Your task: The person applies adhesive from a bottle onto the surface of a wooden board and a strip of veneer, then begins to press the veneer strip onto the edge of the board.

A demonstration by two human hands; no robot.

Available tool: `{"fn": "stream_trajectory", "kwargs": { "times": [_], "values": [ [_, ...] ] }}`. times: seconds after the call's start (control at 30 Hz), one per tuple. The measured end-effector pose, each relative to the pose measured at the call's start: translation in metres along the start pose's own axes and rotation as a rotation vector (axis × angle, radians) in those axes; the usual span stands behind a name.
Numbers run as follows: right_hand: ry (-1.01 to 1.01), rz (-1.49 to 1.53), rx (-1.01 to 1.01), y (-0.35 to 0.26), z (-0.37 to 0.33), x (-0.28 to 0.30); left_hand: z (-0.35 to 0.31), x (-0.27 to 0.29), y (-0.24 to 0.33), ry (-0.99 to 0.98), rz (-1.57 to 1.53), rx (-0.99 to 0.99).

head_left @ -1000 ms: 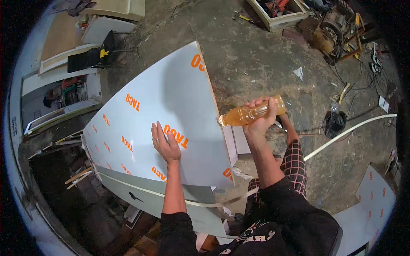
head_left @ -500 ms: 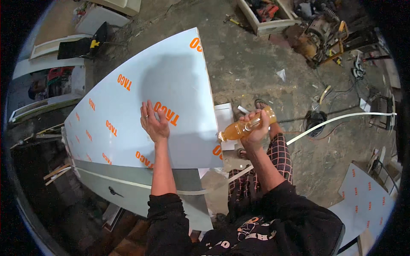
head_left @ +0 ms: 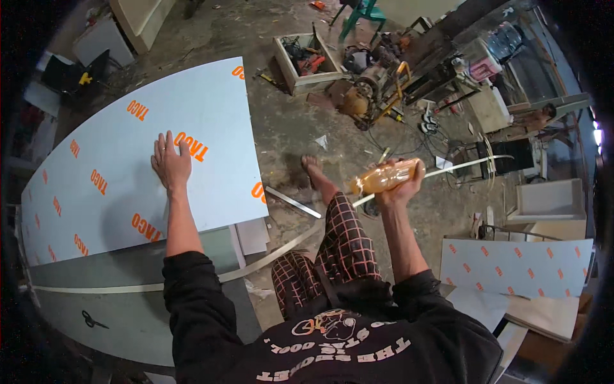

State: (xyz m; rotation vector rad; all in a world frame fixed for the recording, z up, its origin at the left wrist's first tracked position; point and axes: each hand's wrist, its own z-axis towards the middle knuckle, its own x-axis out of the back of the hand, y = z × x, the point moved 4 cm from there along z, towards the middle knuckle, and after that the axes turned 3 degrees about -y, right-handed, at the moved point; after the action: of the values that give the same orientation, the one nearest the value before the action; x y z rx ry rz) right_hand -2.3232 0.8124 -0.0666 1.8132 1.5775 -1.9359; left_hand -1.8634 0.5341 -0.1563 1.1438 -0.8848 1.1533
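Note:
My left hand [head_left: 171, 162] lies flat on a large white panel [head_left: 217, 109] with orange printing and a curved far edge; its fingers are stretched out. In my right hand [head_left: 398, 192] is a clear plastic bottle [head_left: 387, 176] of amber-orange liquid, tilted almost level over the floor, apart from the panel's right edge. A long pale flexible strip [head_left: 275, 255] runs from the grey-green surface under the panel, past my legs, and on behind the bottle. Black scissors [head_left: 94, 320] rest on that grey-green surface [head_left: 141, 310].
An open wooden box of tools [head_left: 308, 64] sits on the floor ahead. Beside it stands a machine with a yellow frame [head_left: 377, 89], with cables around it. More printed white panels [head_left: 518, 267] lie at the right. A narrow strip [head_left: 293, 202] lies near the panel's corner.
The view has turned right, showing more of the workshop. My right hand has drawn the bottle away from the panel's edge. One leg has stepped forward. My left hand stays on the panel.

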Motion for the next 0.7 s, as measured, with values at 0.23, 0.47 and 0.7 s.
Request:
{"fn": "stream_trajectory", "kwargs": {
  "times": [0.23,0.47,0.7],
  "values": [
    [0.116,0.022,0.294,-0.053,-0.03,0.034,-0.004,-0.016,-0.008,-0.017,0.03,-0.062],
    [0.102,0.082,0.183,-0.053,-0.046,0.013,-0.003,-0.019,-0.018,-0.048,0.02,-0.096],
    [0.099,0.076,-0.063,0.009,-0.026,0.024,-0.002,-0.017,-0.008,0.004,0.076,-0.169]
  ]
}}
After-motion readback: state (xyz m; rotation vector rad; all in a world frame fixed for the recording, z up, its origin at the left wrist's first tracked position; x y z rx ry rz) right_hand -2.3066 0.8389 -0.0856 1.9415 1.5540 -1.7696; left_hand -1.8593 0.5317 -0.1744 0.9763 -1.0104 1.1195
